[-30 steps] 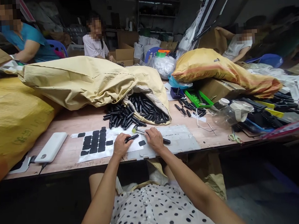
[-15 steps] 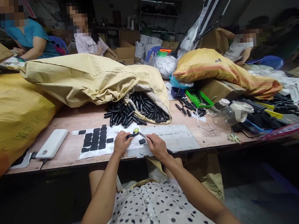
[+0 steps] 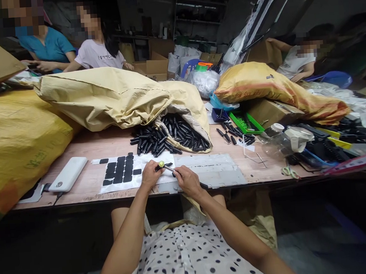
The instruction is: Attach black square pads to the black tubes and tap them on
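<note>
My left hand point(image 3: 150, 175) is closed on a slender black piece point(image 3: 158, 167), its far part hidden by the fingers. A round yellow-green part point(image 3: 161, 164) shows at the fingertips. In my right hand point(image 3: 188, 180) is a slim tool with a metal shaft point(image 3: 170, 168), its tip touching or very near the round part. Something dark point(image 3: 203, 185) sticks out behind that hand, perhaps the tool's handle. Below both hands lies a grey board point(image 3: 216, 168). Left of them, a white sheet point(image 3: 107, 189) carries rows of black rounded patches point(image 3: 119, 170).
Black tubular pieces point(image 3: 152, 139) spill from a large tan sack point(image 3: 106, 100) beyond my hands. On the left are a white power bank point(image 3: 68, 174) and a yellow sack point(image 3: 18, 138). To the right stand a green tray point(image 3: 246, 122), a clear jug point(image 3: 276, 149) and scissors point(image 3: 290, 172). Other people sit across the table.
The round yellow-green part and the tool tip have shifted slightly left and toward me. My right hand has moved left, covering most of a loose black patch. The view has shifted a little.
</note>
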`<state>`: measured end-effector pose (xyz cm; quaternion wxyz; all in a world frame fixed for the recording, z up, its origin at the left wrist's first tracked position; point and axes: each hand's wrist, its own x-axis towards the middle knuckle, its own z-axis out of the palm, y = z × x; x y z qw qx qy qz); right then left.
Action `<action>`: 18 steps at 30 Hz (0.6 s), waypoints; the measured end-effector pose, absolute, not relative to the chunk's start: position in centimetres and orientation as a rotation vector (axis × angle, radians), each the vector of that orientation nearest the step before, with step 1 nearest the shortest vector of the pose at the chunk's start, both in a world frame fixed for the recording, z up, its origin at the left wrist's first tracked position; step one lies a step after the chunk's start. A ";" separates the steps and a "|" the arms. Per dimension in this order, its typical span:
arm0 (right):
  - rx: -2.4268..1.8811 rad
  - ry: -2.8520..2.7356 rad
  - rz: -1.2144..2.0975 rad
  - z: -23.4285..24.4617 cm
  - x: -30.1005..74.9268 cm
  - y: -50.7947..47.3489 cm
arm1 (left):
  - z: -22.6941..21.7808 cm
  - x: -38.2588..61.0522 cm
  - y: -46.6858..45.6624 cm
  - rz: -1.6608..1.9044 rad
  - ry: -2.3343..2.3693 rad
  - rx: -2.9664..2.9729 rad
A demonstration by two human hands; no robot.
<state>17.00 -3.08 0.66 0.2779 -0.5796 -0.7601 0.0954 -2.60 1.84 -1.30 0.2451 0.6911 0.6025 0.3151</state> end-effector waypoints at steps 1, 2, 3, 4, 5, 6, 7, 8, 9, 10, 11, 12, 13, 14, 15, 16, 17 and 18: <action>-1.563 -2.041 0.255 0.5 17.0 -2.9 | -1.3 -2.6 1.8 0.865 1.643 1.885; -1.572 -2.031 0.246 0.5 17.1 -2.7 | -1.4 -2.5 1.8 0.875 1.641 1.884; -1.584 -2.016 0.230 0.4 17.2 -2.3 | -1.4 -2.4 1.8 0.887 1.640 1.886; -1.599 -2.000 0.205 0.4 17.4 -1.9 | -1.5 -2.4 1.7 0.900 1.640 1.889; -1.616 -1.990 0.174 0.3 17.6 -1.4 | -1.5 -2.3 1.7 0.911 1.642 1.893; -1.635 -1.987 0.138 0.3 17.8 -0.8 | -1.5 -2.2 1.7 0.918 1.643 1.900; -1.655 -1.994 0.099 0.2 18.0 -0.2 | -1.6 -2.2 1.6 0.920 1.644 1.909; -1.676 -2.007 0.062 0.1 18.1 0.4 | -1.6 -2.2 1.6 0.918 1.645 1.917; -1.700 -2.023 0.029 -0.1 18.3 0.9 | -1.6 -2.2 1.5 0.912 1.645 1.925; -1.720 -2.041 -0.001 -0.3 18.4 1.3 | -1.5 -2.2 1.5 0.905 1.642 1.931; -1.735 -2.056 -0.030 -0.5 18.5 1.6 | -1.5 -2.2 1.5 0.898 1.637 1.937; -1.743 -2.069 -0.057 -0.8 18.5 1.8 | -1.4 -2.3 1.5 0.893 1.630 1.942; -1.745 -2.080 -0.083 -1.0 18.5 1.9 | -1.4 -2.3 1.5 0.887 1.621 1.945; -1.742 -2.089 -0.106 -1.3 18.5 2.0 | -1.2 -2.4 1.5 0.881 1.610 1.946; -1.739 -2.095 -0.124 -1.4 18.4 2.0 | -1.1 -2.4 1.5 0.875 1.596 1.947; -1.738 -2.101 -0.135 -1.5 18.4 1.9 | -0.8 -2.4 1.4 0.872 1.580 1.947; -1.739 -2.106 -0.141 -1.6 18.4 1.9 | -0.5 -2.4 1.2 0.878 1.559 1.946; -1.739 -2.111 -0.142 -1.6 18.3 1.9 | -0.2 -2.4 0.9 0.895 1.533 1.944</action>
